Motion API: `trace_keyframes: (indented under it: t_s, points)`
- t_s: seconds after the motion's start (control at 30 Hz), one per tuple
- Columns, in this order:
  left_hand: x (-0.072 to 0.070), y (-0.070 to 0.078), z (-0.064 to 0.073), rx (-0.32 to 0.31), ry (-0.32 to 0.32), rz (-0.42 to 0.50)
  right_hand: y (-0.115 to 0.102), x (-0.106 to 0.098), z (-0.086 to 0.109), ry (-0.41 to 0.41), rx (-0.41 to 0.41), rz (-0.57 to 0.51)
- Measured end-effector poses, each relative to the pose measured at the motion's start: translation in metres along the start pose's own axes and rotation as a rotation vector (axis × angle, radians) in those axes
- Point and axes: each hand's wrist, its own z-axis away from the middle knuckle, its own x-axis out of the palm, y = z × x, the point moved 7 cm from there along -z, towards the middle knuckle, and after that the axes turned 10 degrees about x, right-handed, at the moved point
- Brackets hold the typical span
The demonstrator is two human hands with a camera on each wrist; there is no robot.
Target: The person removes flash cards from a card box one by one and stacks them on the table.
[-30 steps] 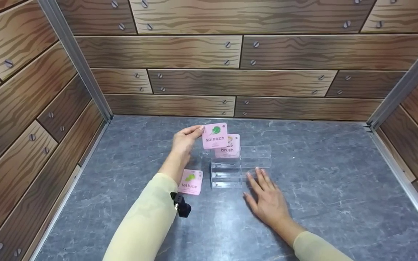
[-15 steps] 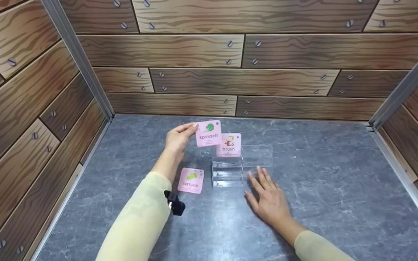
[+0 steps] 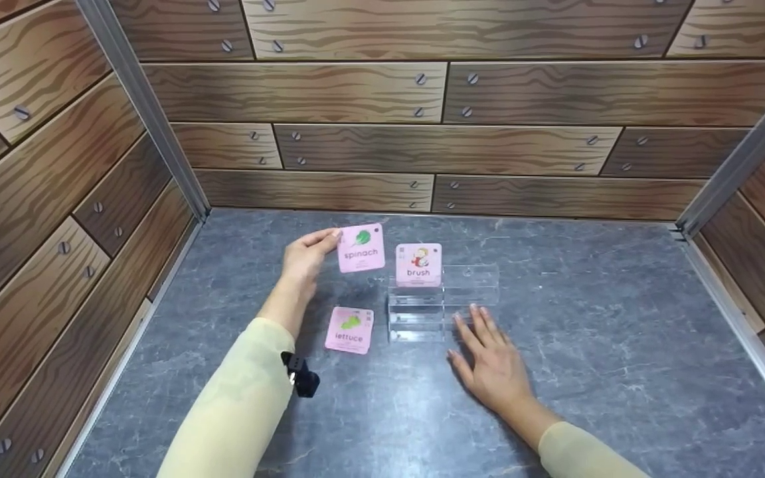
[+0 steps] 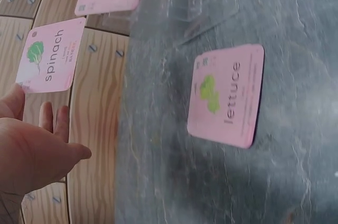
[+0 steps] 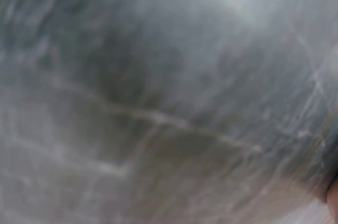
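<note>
By its upper left corner, my left hand (image 3: 304,259) pinches a pink spinach card (image 3: 361,248), raised beside the clear stepped holder (image 3: 416,318). A pink brush card (image 3: 418,264) stands upright at the back left of that holder. On the table, left of the holder, lies the lettuce card (image 3: 349,330); the left wrist view shows this lettuce card (image 4: 226,95) with a slight thickness at its edge. My right hand (image 3: 494,365) has its fingers spread and extended, with the fingertips at the holder's right side.
The grey marbled tabletop (image 3: 621,345) runs back to a wood-patterned wall (image 3: 356,149). More wood-patterned panels stand at left and right, with metal strips along the corners. The right wrist view is blurred and shows mostly tabletop.
My left hand has moved left with the spinach card, away from the brush card, which now shows uncovered. The lettuce card has come out from behind my forearm. My right hand stays put.
</note>
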Motion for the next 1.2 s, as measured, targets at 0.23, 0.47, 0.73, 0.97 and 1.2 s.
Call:
trace_keyframes:
  t_s: [0.23, 0.47, 0.73, 0.97, 1.2]
  points:
    - [-0.014, -0.004, 0.001, -0.020, 0.000, -0.033, 0.000, -0.001, 0.001, 0.005, 0.003, 0.000]
    - [-0.021, -0.013, 0.003, -0.070, -0.018, -0.092, 0.001, -0.001, 0.002, 0.014, 0.003, -0.013]
    - [-0.027, -0.028, 0.008, -0.149, -0.008, -0.140, 0.001, -0.001, 0.001, 0.016, 0.000, -0.010]
    - [-0.031, -0.041, 0.014, -0.196, -0.018, -0.175, 0.000, 0.001, 0.001, -0.006, 0.005, 0.001]
    - [-0.030, -0.053, 0.020, -0.221, -0.017, -0.167, -0.001, 0.000, 0.000, -0.024, 0.014, 0.007]
